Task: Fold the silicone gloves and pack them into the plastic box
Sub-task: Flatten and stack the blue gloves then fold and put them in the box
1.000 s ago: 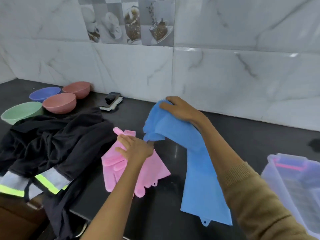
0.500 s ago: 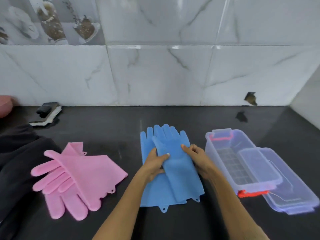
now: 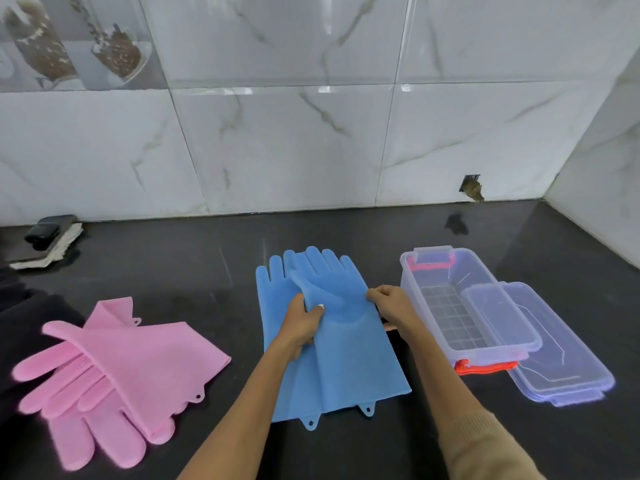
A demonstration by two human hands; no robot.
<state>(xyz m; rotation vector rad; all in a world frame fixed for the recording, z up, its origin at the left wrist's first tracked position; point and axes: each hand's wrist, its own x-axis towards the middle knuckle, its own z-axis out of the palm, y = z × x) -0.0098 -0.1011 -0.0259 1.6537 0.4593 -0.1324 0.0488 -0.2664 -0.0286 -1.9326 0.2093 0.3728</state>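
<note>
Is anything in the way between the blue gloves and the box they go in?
Nothing visible on the counter between the blue gloves and the plastic box. Its lid is off, but a smaller clear tray rests across the opening's near end.

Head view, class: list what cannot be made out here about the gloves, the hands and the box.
- Blue gloves: whether a fold is started; the left hand and right hand cover the middle.
- Lower blue glove: mostly hidden under the upper one.
- Right hand's fingertips: tucked at the glove's edge, so the grip is unclear.
- Plastic box: near end covered by a clear inner tray.
- Dark cloth: cut off by the left edge.
</note>
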